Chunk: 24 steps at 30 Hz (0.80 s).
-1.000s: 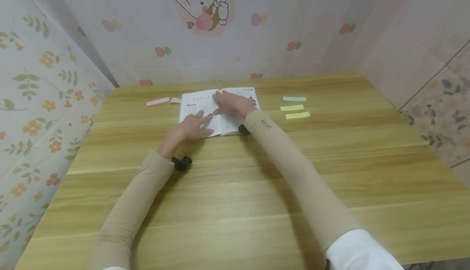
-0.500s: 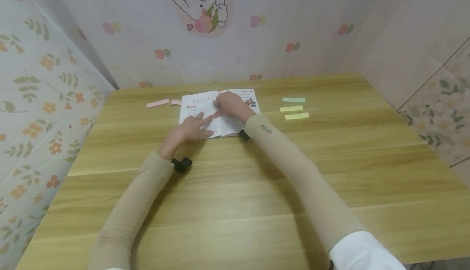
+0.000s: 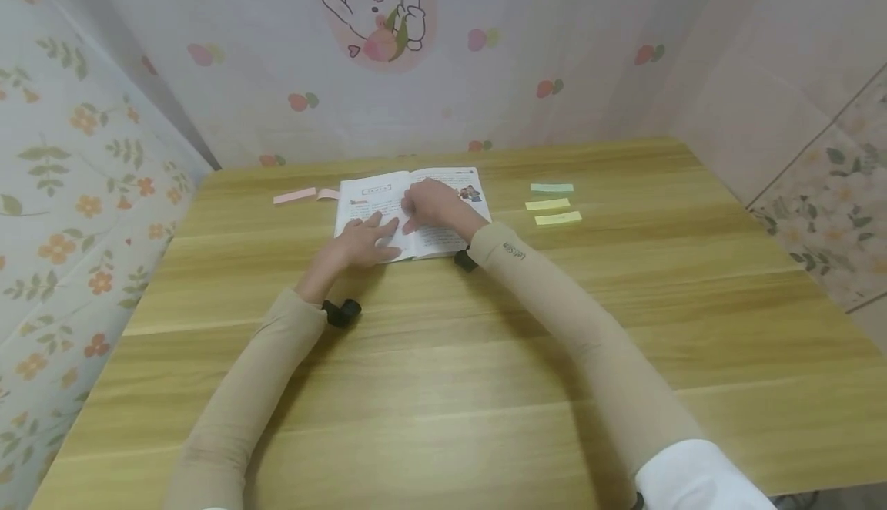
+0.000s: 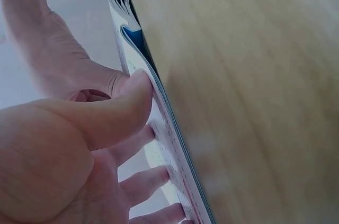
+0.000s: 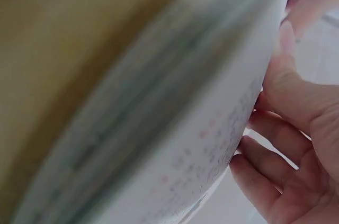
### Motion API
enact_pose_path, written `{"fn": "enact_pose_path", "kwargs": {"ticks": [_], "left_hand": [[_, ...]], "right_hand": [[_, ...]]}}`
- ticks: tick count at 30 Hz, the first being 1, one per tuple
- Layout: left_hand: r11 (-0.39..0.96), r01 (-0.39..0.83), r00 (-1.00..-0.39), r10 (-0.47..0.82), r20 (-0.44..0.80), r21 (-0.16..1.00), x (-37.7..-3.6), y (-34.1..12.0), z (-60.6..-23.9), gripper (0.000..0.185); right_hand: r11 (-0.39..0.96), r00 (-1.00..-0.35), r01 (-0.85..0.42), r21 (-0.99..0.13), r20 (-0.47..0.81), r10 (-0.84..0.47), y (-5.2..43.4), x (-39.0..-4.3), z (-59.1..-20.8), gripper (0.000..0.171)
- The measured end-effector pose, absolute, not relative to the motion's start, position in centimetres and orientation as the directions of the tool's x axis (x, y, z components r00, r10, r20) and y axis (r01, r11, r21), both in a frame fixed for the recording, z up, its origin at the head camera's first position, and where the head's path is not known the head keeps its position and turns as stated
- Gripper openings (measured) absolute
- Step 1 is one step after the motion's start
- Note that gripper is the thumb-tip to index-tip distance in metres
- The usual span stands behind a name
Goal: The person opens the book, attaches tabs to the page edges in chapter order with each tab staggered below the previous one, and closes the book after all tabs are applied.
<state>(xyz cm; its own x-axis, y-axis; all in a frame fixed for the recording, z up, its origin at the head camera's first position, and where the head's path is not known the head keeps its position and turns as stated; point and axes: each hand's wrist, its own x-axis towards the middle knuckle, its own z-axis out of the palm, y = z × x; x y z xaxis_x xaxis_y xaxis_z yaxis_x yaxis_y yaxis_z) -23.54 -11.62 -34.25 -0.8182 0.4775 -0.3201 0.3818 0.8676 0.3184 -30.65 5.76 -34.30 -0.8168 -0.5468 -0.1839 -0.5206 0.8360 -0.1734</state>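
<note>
You are flattening the open book (image 3: 409, 209): left hand (image 3: 362, 240) pressed flat with straight fingers, right hand (image 3: 435, 205) fingers loosely curled on the page; next, probably reach for a sticky note (image 3: 547, 204).

the open book (image 3: 388, 202) has smooth, matt paper pages; the table (image 3: 485, 356) is wood-grained with a faint sheen; both sleeves (image 3: 554, 317) are soft cloth.

Wooden bench (image 3: 485, 356) set in corner. Three sticky-note strips near right of centre: green strip (image 3: 551, 187) farthest back, yellow strip (image 3: 547, 204) in middle, second yellow strip (image 3: 557, 218) nearest front. Pink strip (image 3: 294, 196) lies at left. Rabbit sticker (image 3: 377, 9) on back wall; floral wallpaper (image 3: 69, 156) on left wall.
</note>
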Motion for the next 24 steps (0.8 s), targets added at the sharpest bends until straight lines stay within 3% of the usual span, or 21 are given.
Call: {"fn": "enact_pose_path", "kwargs": {"ticks": [5, 10, 19, 24], "left_hand": [[0.864, 0.391, -0.818, 0.484, -0.311, 0.318, -23.4, -11.7, -34.3, 0.065], [0.862, 0.397, -0.813, 0.490, -0.314, 0.315, -23.4, -11.8, -34.6, 0.066], [0.865, 0.386, -0.823, 0.479, -0.305, 0.320, -23.3, -11.7, -34.6, 0.066], [0.872, 0.365, -0.827, 0.465, -0.315, 0.327, -23.3, -11.7, -34.5, 0.066]], "right_hand": [[0.843, -0.816, -0.490, -0.224, -0.223, -0.534, 5.7, -29.8, -34.0, 0.034], [0.839, -0.782, -0.488, -0.243, -0.305, -0.543, 5.8, -29.1, -34.1, 0.048], [0.841, -0.820, -0.521, -0.147, -0.187, -0.541, 5.3, -27.5, -34.4, 0.043], [0.835, -0.810, -0.513, -0.202, -0.210, -0.548, 5.6, -26.9, -33.9, 0.046]]}}
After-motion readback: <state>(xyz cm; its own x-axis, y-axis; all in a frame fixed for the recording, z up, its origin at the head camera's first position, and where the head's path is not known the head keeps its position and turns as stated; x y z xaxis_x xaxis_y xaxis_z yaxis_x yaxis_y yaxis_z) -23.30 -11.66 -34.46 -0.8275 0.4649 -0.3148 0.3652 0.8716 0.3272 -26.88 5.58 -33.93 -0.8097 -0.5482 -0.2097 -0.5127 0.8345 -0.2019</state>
